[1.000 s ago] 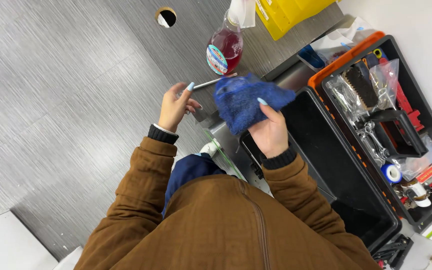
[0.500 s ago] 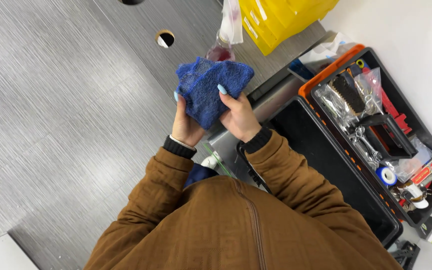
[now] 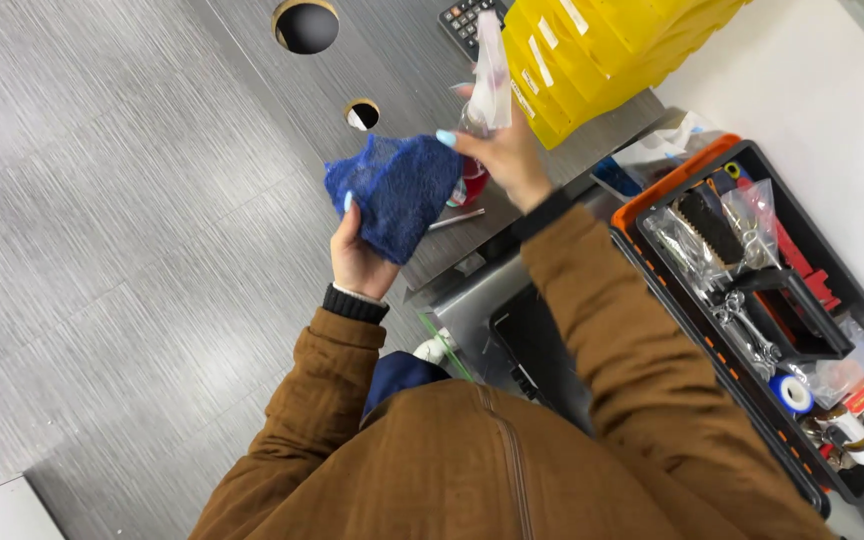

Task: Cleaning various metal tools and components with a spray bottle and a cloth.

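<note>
Grey metal counter [image 3: 132, 160]: carries work. Black tool tray [image 3: 857, 250] at right, untouched. Blue mesh cloth [image 3: 397, 195] above counter, left hand [image 3: 357, 260] closed on it. Spray bottle [image 3: 482, 100] beside cloth, right hand [image 3: 502, 150] wrapped round neck. Judged step: wetting cloth; nozzle needs aiming at cloth.

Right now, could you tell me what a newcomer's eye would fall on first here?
Probably the blue cloth, held up in the left hand over the grey counter. Beside it, the right hand grips a spray bottle of red liquid. At right lies an open black toolbox full of tools.
</note>
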